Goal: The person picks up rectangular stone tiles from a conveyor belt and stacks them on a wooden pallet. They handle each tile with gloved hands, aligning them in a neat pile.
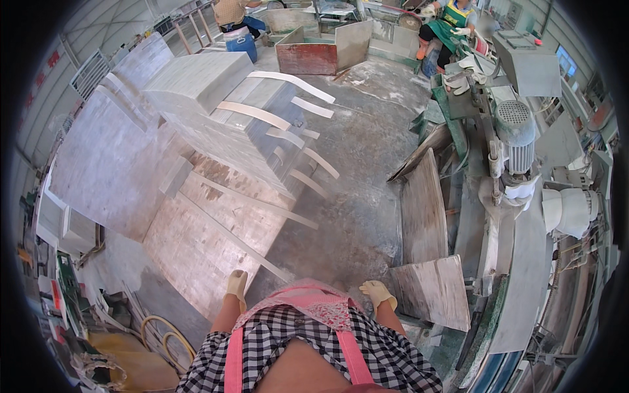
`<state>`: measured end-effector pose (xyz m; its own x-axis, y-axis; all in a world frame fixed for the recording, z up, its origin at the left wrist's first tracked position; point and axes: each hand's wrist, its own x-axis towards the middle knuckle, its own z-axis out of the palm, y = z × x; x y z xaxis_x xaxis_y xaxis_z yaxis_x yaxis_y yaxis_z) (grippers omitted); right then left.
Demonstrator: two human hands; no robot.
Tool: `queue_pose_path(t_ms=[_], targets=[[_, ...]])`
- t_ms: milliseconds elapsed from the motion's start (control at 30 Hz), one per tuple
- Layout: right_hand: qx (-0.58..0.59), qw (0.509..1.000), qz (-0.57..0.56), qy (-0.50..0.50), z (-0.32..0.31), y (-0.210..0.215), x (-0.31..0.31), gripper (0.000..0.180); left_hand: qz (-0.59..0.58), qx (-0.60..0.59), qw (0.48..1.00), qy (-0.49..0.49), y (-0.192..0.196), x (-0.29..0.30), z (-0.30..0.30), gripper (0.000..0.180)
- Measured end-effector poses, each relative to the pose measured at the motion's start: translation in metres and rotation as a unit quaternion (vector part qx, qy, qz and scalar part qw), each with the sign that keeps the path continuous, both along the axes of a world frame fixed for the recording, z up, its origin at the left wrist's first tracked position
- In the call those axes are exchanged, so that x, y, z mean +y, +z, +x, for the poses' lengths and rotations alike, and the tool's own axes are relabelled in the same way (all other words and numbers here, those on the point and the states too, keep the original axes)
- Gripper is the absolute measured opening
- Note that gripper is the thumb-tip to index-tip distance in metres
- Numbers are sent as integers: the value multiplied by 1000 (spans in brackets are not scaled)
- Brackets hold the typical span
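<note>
My left hand [237, 285], in a cream glove, hangs by my side above the edge of a pale wooden board [190, 262]. Its fingers are loosely bent and hold nothing that I can see. My right hand [379, 293], gloved alike, hangs beside a leaning wooden panel [432, 293], apart from it. The fingers there are half curled and slightly apart, with nothing in them. Ahead on the left stands a large stack of grey slabs [216, 141]. Several long pale strips, one a curved strip [291, 84], jut out from the stack over the floor.
A machine with a grey motor [516, 137] and a long bench line the right side. Weathered boards [422, 209] lean against it. At the back sit two people, one in a green apron [451, 31], near a blue drum [242, 47]. A yellow hose [160, 327] coils at lower left.
</note>
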<state>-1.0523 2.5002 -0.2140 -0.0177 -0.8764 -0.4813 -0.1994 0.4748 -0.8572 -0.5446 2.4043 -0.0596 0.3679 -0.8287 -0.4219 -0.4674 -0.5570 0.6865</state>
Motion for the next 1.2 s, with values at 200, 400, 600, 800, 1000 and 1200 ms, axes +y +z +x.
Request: queue_pose_path(t_ms=[200,400,600,800,1000,1200], targets=[[-101,988,79,-89,0,31,1,25,-11,-10,1000,-4,0,0,-4,39],[-92,986,99,-96,-2,70,-7,34,4,-24,1000,-3,1,2,-10,41],[-88,983,102,-124,0,99,-17,29,-13,-31,999,22,-25,5,-5,39],[-60,988,95,-103,-1,121,-25,30,7,5,999,47,-42,18,3,40],[-25,992,106,-71,0,126,-25,32,27,-6,998,50,-54,33,19,41],[-36,992,107,-58,5,128,-30,35,35,5,997,70,-58,48,28,42]])
